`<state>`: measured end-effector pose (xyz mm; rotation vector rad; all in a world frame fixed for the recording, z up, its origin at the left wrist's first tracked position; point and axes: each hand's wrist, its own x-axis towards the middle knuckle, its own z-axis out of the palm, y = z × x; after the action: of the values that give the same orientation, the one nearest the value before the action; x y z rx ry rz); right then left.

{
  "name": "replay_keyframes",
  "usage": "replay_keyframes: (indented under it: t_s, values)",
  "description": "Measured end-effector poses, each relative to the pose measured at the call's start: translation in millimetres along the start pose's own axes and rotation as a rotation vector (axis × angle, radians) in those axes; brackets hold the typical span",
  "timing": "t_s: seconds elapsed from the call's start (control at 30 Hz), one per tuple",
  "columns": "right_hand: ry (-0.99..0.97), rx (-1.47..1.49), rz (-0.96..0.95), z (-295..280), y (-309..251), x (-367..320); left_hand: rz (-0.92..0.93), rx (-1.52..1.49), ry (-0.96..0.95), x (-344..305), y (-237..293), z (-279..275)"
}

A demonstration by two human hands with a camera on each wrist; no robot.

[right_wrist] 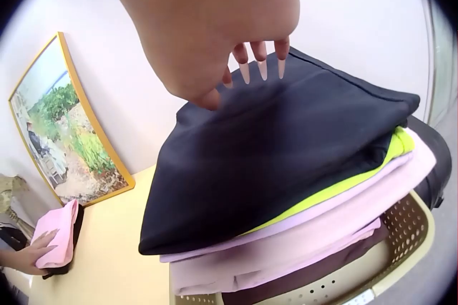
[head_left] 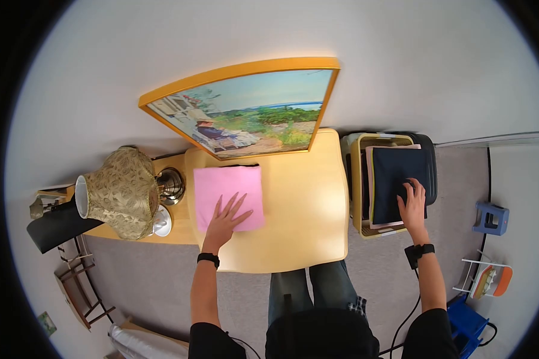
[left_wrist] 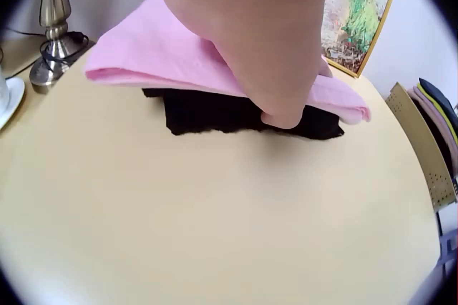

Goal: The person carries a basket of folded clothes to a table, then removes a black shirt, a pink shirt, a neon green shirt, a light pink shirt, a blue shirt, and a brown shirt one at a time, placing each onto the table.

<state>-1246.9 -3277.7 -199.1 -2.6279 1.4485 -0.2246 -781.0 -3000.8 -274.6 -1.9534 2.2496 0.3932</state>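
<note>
Two hands: one on fabric, one at a pile; clock centred on the tabletop, 12 pointing away from you.
Left hand: your left hand (head_left: 223, 225) lies at 9, fingers straight and spread; the thumb tip shows by the lower layer's near edge, no pinch made out.
Pink cloth: folded square of soft pink fabric (head_left: 227, 182), at 9 under that hand, over a folded black cloth (left_wrist: 207, 110); the spread fingers probably serve to steady both layers.
Right hand: your right hand (head_left: 413, 210) is at 3, fingers loosely bent downward, no fabric seen caught between them; fingertip contact cannot be told.
Top cloth: folded smooth dark navy fabric (right_wrist: 250, 155), uppermost on the pile, above a thin yellow-green layer (right_wrist: 398, 149) and pale pink folded layers (right_wrist: 286, 244).
Basket: rectangular tan perforated plastic basket (head_left: 355, 179), beside the table's 3 o'clock edge; presumably set there for easy reach, and its walls likely keep the pile together.
Surface: smooth pale wooden table with rounded corners (head_left: 299, 209), light glaring off it toward 4.
Room: gold-framed landscape painting (head_left: 269, 122) toward 12; lamp with patterned fabric shade (head_left: 120, 191) and white cup and saucer (head_left: 163, 222) out past 9; grey carpet (head_left: 245, 299) below; blue-grey plastic stool (head_left: 492, 219) far out at 3; white wall (head_left: 401, 72) behind.
</note>
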Motion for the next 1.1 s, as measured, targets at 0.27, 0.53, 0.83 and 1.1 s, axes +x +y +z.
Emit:
replay_keyframes:
  t_s: [0.27, 0.53, 0.83, 1.1]
  values:
    - [-0.010, -0.032, 0.067, 12.6, -15.7, -9.5, -0.214, -0.433, 0.247, 7.3, 16.1, -12.7]
    - [-0.053, -0.073, -0.017, -0.8, -34.1, -2.7, -0.418, -0.294, 0.338, 42.1, 18.3, 11.7]
    - [-0.119, 0.000, -0.163, -2.1, -63.5, 2.0, -0.513, -0.531, 0.386, 36.7, -10.1, 40.2]
    - [-0.065, -0.070, -0.148, 1.1, -55.9, -3.4, -0.466, -0.323, 0.316, 22.8, 16.3, 18.3]
